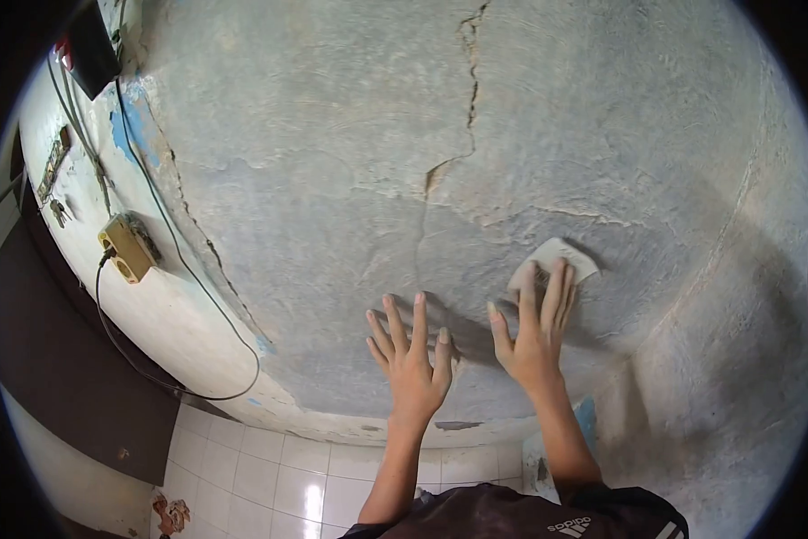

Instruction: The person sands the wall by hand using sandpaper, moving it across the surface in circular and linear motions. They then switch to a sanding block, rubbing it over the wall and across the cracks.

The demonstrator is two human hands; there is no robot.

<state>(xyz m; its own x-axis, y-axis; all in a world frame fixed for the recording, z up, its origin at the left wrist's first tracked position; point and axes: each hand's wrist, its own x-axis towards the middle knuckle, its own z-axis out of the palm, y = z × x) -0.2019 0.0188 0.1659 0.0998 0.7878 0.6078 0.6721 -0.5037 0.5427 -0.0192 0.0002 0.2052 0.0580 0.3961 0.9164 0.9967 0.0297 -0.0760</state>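
Note:
A grey, rough plastered wall (314,225) fills most of the head view, with a jagged crack running down its upper middle. My right hand (536,337) presses a pale, flat sheet (557,258) against the wall with its fingertips; the sheet's far edge shows beyond them. To its left, my left hand (410,359) is raised at the wall with its fingers spread and nothing in it. Whether its fingertips touch the plaster I cannot tell.
At the left, a yellowish socket box (127,249) holds a plug with a looping black cable (166,386). Keys (60,212) hang near it. A dark box (91,49) is at the top left. White floor tiles (251,472) lie below; a wall corner is at the right.

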